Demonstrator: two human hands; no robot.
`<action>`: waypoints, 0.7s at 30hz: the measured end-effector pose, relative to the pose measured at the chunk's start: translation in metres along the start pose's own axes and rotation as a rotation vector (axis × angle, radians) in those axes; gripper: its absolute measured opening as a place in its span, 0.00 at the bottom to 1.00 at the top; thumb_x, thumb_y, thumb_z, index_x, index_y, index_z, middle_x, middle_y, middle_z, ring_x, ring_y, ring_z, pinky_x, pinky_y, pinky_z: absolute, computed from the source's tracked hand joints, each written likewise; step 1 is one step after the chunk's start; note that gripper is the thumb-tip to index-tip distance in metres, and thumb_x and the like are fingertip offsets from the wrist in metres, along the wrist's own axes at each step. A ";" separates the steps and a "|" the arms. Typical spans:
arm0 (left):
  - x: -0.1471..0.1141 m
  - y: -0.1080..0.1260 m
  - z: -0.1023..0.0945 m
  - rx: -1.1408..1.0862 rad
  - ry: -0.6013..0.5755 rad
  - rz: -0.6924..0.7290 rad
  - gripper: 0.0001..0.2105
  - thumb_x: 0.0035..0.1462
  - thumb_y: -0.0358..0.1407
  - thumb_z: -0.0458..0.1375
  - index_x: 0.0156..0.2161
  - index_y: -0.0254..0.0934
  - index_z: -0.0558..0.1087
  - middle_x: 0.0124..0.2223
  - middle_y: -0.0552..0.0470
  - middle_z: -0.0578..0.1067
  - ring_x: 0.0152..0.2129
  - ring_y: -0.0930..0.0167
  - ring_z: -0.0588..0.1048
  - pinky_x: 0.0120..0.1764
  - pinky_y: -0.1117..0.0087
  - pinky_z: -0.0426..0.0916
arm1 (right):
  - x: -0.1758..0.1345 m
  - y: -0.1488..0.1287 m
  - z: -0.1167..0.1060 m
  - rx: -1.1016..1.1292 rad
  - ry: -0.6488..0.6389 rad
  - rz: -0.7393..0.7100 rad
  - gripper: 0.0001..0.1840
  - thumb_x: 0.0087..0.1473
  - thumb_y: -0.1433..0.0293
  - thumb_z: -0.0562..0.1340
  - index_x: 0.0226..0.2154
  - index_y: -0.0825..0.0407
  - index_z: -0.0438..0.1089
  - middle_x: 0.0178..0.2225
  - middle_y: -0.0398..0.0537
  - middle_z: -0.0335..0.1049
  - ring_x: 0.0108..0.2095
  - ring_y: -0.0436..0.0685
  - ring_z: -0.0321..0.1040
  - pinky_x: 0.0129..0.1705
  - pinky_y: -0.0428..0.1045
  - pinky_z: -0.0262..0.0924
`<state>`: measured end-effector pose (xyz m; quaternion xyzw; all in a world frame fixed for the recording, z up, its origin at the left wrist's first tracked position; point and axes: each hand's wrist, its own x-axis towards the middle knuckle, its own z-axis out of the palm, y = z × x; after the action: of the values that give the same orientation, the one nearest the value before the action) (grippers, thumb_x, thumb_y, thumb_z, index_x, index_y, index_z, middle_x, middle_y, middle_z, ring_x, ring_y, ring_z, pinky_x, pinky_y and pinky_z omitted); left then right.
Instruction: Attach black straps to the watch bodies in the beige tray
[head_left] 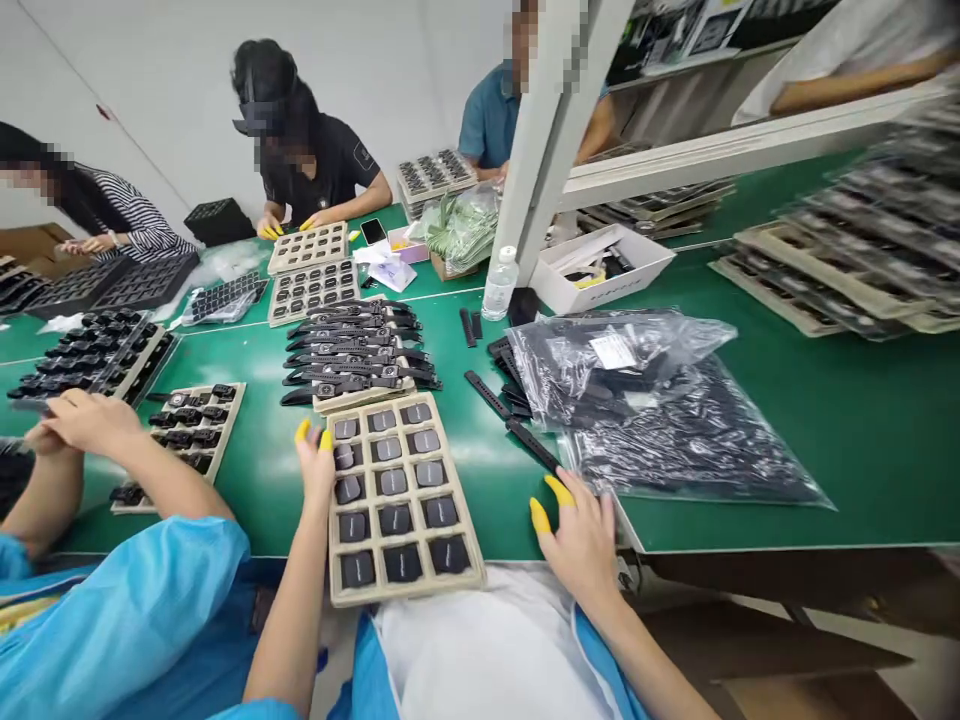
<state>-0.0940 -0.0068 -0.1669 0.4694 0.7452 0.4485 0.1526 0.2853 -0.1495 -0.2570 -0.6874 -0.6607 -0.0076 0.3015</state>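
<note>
At the lower centre of the frame, a beige tray [406, 592] with dark square watch bodies lies on the green worktop [825, 420]. Its long axis runs from the near edge away toward the upper centre, slightly leaning left. The left hand [316, 468] rests released at the left rim of the tray, touching it, with yellow caps on two fingertips. The right hand [581, 535] lies open on the worktop right of the tray, grasping nothing, just beside a black strap [532, 444] and a clear bag of straps [675, 420].
</note>
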 end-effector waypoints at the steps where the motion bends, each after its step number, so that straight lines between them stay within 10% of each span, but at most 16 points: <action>1: -0.001 -0.003 0.002 0.003 0.025 0.015 0.18 0.70 0.38 0.56 0.62 0.39 0.67 0.63 0.39 0.67 0.61 0.60 0.69 0.61 0.54 0.70 | 0.004 0.001 -0.003 0.014 -0.014 -0.009 0.20 0.66 0.64 0.54 0.57 0.52 0.67 0.61 0.66 0.68 0.62 0.75 0.63 0.65 0.77 0.49; 4: -0.001 0.005 0.001 0.039 -0.069 0.297 0.17 0.69 0.36 0.55 0.61 0.40 0.68 0.64 0.40 0.66 0.65 0.59 0.64 0.67 0.53 0.63 | 0.028 0.003 -0.007 0.057 -0.050 -0.012 0.22 0.66 0.64 0.55 0.60 0.52 0.66 0.56 0.66 0.69 0.57 0.75 0.65 0.59 0.71 0.60; 10: -0.005 0.061 0.056 0.373 -0.694 0.893 0.13 0.70 0.33 0.51 0.53 0.37 0.75 0.53 0.40 0.74 0.51 0.58 0.72 0.55 0.53 0.71 | 0.079 0.008 0.012 -0.059 -0.148 -0.020 0.25 0.70 0.56 0.53 0.56 0.56 0.68 0.46 0.66 0.70 0.47 0.75 0.66 0.47 0.66 0.66; 15: -0.011 0.082 0.093 0.766 -0.851 0.937 0.11 0.66 0.27 0.52 0.41 0.35 0.78 0.44 0.38 0.75 0.45 0.57 0.71 0.45 0.56 0.70 | 0.084 0.014 0.029 0.049 -0.211 -0.131 0.17 0.71 0.59 0.53 0.52 0.51 0.69 0.41 0.59 0.72 0.41 0.69 0.70 0.40 0.61 0.68; 21: -0.003 0.094 0.094 0.782 -0.968 0.873 0.11 0.60 0.23 0.52 0.39 0.34 0.76 0.40 0.38 0.76 0.43 0.57 0.74 0.41 0.58 0.71 | 0.080 0.009 0.038 0.368 -0.213 -0.111 0.13 0.70 0.63 0.53 0.41 0.47 0.72 0.43 0.58 0.77 0.38 0.66 0.76 0.36 0.58 0.72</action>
<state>0.0217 0.0547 -0.1431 0.8859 0.4463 -0.0846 0.0939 0.2890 -0.0604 -0.2595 -0.5803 -0.7159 0.1694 0.3493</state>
